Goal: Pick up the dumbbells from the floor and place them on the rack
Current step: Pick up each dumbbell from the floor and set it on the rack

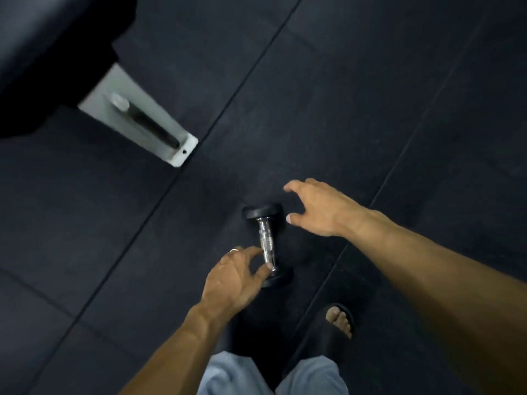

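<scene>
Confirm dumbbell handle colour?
Shiny silver chrome handle between black end weights, clearest in the head view.

Both forearms are showing bare, with no sleeves reaching the wrists. The left hand [231, 277] is wearing a thin silver ring [233, 250]. The person is wearing light blue-grey trousers [310, 376] and a black open-toed slide sandal [332, 326].
</scene>
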Motion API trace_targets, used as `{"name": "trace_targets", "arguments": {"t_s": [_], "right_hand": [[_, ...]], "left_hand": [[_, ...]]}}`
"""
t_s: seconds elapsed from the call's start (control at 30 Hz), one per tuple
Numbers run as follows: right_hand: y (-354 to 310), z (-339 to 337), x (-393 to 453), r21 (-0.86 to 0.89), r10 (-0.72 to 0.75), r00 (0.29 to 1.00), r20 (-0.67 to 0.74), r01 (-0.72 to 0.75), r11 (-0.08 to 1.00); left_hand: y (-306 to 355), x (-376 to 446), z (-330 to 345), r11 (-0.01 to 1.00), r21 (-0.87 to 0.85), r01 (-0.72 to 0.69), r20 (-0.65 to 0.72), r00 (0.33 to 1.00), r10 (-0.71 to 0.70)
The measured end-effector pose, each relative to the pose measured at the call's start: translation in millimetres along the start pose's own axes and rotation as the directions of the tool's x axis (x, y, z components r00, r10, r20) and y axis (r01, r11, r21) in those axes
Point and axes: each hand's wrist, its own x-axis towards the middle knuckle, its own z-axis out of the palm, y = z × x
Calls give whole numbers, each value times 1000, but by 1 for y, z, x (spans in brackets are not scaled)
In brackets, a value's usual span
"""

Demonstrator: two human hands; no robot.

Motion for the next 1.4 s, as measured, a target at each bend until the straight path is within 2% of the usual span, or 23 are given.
{"name": "trace_targets", "arguments": {"t_s": [0.1,0.17,0.3,0.4,0.5,0.6,0.83,1.0,1.2,1.4], "right_hand": [[8,39,41,-23,-33,998,45,34,999],[14,59,64,-21,-71,997,22,71,997],[23,90,106,6,-162,987,-7,162,987],[28,105,131,58,-196,980,14,195,979],[34,113,145,172,-211,976,-61,218,961],[39,118,144,198,-220,969,-116,240,950],[56,99,97,286,-209,960,-185,257,923],[58,41,33,329,-171,948,-267,257,909],[64,-80,-92,377,-78,891,-448,267,887],[81,-227,-254,402,29,783,-621,286,870]], "left_hand": [[-26,31,49,994,-66,82,-34,996,-85],[-38,49,78,984,-131,122,-40,991,-128],[-51,84,116,947,-302,112,-55,989,-135],[-56,103,128,881,-465,88,-51,991,-126],[-58,115,135,770,-633,87,11,995,-103],[-60,119,138,719,-689,95,25,994,-107],[-47,94,116,801,-593,85,76,996,-49],[5,47,61,873,-488,-4,68,997,43],[123,-28,-45,942,-272,-199,55,974,221],[288,-123,-148,913,-93,-398,80,911,405]]}}
